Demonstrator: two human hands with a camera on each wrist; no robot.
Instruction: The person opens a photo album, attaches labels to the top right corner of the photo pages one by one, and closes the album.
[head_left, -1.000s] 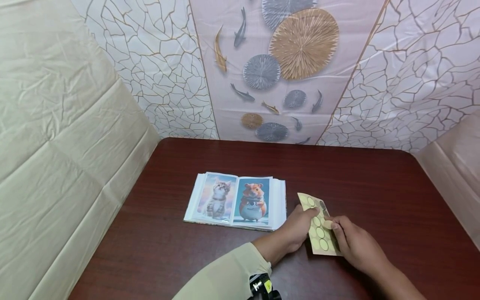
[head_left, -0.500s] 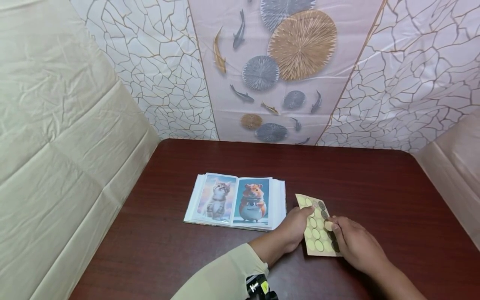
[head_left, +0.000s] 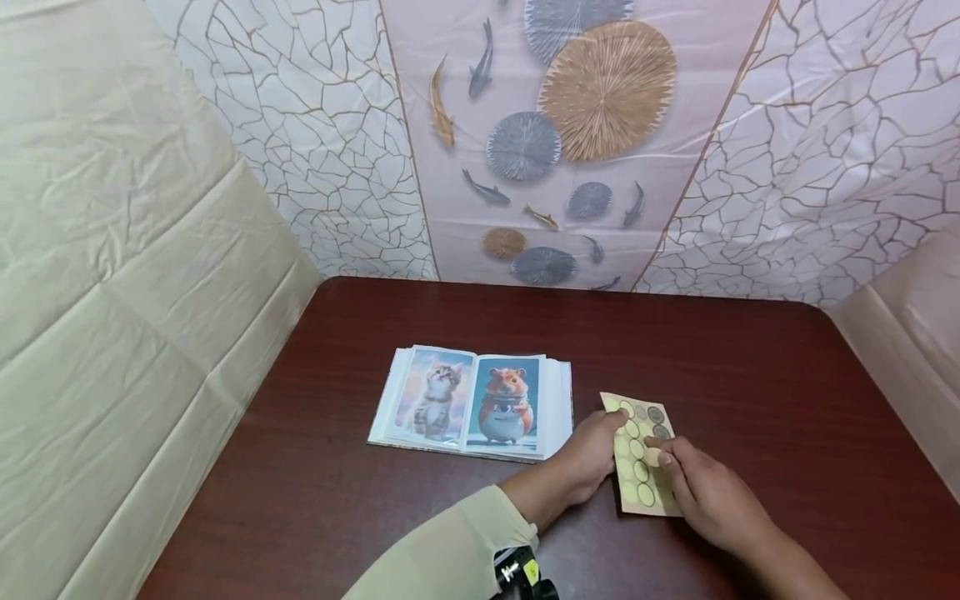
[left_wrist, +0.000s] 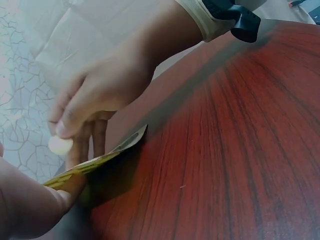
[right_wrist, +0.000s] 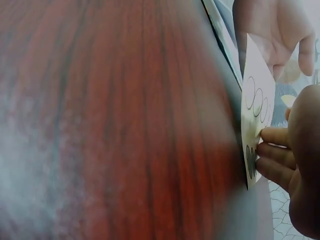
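Observation:
My left hand grips the left edge of a yellow sheet of round stickers, its thumb lying over the front. Rows of circles cover the sheet, and dark bare rounds show along its right side. My right hand pinches a small pale-yellow round sticker between thumb and index finger, in front of the sheet. In the right wrist view the other fingers of that hand reach to the sheet. Left of the hands lies an open photo album, with a kitten picture and a hamster picture.
The album lies on a dark red-brown wooden table. Behind the table hangs a patterned cloth with fish and round leaves. Pale quilted fabric borders the left side. A black wrist device sits at the left cuff.
The sticker sheet shifts left and flattens toward the camera, then tilts back and moves right. The right hand keeps its pinch on the round sticker. The album stays still.

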